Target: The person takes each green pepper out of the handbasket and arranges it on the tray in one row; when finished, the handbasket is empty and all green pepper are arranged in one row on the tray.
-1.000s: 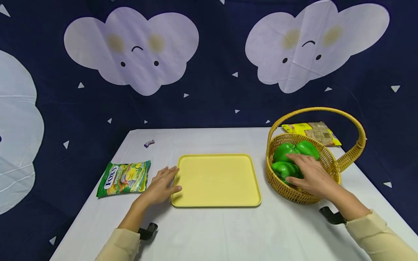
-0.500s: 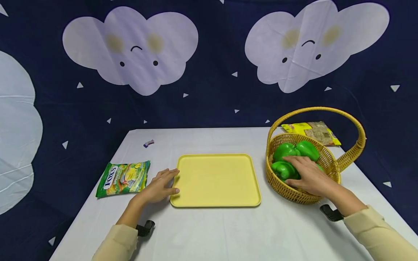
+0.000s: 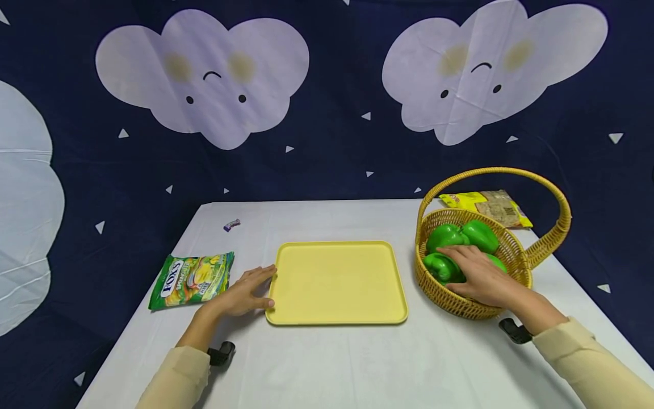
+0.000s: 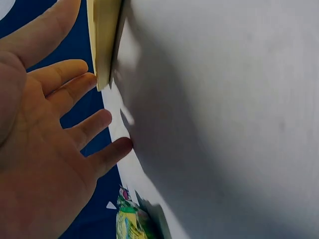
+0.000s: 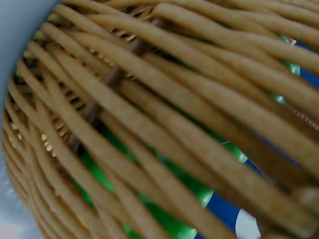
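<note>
A yellow rectangular tray (image 3: 337, 284) lies flat on the white table. At its left edge is my left hand (image 3: 240, 294), its fingers spread and straight and fingertips right at the rim. The left wrist view shows the bare palm (image 4: 50, 144) with nothing held, beside the tray's edge (image 4: 105, 45). My right hand (image 3: 482, 277) reaches into a wicker basket (image 3: 460, 307) and grips a shiny green bell pepper (image 3: 441, 267), fingers over its top and thumb at its near side. More green bell peppers (image 3: 480, 236) lie around it. In the right wrist view the basket's weave (image 5: 164, 109) hides the hand.
A green Fox's candy bag (image 3: 191, 279) lies left of the left hand. A small wrapped candy (image 3: 232, 225) sits at the back left. Behind the basket is a yellow food packet (image 3: 498, 207). The basket's tall handle (image 3: 503, 170) arches over the peppers.
My left hand has drawn slightly left, toward the tray's outer edge. The right hand's fingers have closed in around the pepper, shifting a little left. The tray and basket stay in place.
</note>
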Tool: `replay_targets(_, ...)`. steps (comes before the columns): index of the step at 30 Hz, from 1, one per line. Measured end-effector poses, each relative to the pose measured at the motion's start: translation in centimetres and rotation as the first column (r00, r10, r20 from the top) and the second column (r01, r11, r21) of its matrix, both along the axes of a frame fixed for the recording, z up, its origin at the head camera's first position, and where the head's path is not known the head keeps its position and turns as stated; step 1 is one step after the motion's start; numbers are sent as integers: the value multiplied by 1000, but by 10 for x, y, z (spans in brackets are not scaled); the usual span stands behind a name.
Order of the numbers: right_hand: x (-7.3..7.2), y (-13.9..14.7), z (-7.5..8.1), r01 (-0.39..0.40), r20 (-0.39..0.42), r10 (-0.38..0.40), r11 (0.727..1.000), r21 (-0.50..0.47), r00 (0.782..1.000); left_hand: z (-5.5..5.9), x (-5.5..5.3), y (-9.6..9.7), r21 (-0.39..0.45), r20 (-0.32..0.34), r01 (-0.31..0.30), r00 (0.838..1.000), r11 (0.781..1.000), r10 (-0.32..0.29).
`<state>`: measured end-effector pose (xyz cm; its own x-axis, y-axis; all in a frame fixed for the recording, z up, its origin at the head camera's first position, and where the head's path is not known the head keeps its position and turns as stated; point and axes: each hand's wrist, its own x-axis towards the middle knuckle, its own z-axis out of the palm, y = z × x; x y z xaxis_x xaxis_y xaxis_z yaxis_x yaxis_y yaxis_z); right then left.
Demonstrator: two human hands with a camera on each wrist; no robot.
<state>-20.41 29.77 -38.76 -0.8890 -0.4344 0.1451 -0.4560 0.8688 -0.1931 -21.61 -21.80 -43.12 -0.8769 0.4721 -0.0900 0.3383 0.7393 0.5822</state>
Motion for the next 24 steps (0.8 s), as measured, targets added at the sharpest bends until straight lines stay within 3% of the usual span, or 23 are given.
replay_targets(12, -4, 1, -3, -57, -26, 57, 998, 2, 998, 0, -2, -4, -27, 45, -1, 999, 1000, 3)
replay_targets(24, -9, 2, -9, -86, -17, 86, 996, 27, 996, -1, -3, -5, -55, 40, 12, 999, 998, -10)
